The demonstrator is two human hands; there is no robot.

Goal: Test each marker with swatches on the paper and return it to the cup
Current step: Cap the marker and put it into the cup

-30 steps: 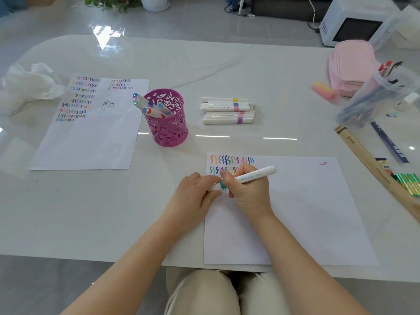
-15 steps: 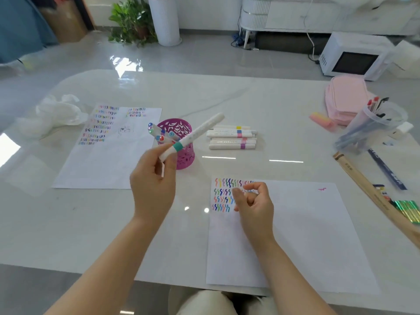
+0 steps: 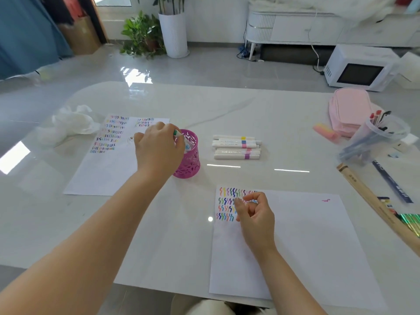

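The big white table [image 3: 261, 110] fills most of the view. With 6 o'clock as the edge next to the person, a paper [image 3: 306, 246] lies at 5 o'clock. It has rows of wavy colour marks [image 3: 227, 204] in its top left corner. A second paper [image 3: 102, 169], also with colour marks, lies at 9 o'clock. A pink pouch [image 3: 348, 110] sits at 2 o'clock. A clear tub [image 3: 375, 137] of pens leans just beside it at 3 o'clock.

The left hand [image 3: 158, 148] reaches out over the near rim of the cup. Its fingers are curled round a marker. The right hand [image 3: 255, 214] rests on the paper at 5 o'clock, over the colour marks. Its fingers are bent loosely and it holds nothing that can be seen.

The pink cup [image 3: 189, 164] stands near the middle of the table, at 11 o'clock from the right hand. A few white pens [image 3: 236, 147] lie side by side at 3 o'clock from the cup, a little apart from it.

The marker [image 3: 179, 134] has a green end that sticks out of the left hand. The marker tilts down into the top of the cup. How deep it goes cannot be seen.
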